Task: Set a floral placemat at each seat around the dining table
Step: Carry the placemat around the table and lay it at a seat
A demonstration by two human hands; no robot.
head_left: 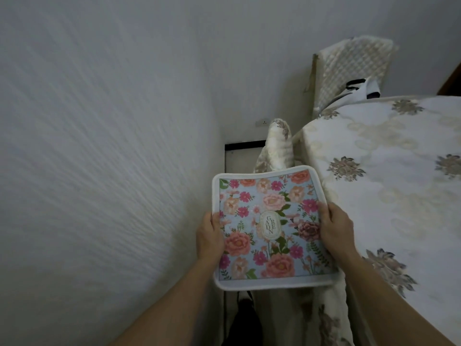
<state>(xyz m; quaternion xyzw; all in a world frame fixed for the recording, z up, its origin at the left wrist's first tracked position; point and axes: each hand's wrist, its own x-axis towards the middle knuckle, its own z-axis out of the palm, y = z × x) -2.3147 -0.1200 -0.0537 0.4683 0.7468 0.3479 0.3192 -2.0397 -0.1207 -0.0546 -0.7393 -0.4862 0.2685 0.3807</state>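
I hold a floral placemat in front of me, pale blue with pink and peach flowers, a white border and an oval label in the middle. My left hand grips its left edge and my right hand grips its right edge. The mat hangs in the air just left of the dining table, which is covered by a cream cloth with grey-brown flower motifs. The mat's far edge curls upward slightly. No placemat lies on the visible part of the table.
A white textured wall fills the left side, leaving a narrow gap beside the table. A chair with a quilted cream cover stands at the far end. A hanging fold of tablecloth sits beyond the mat.
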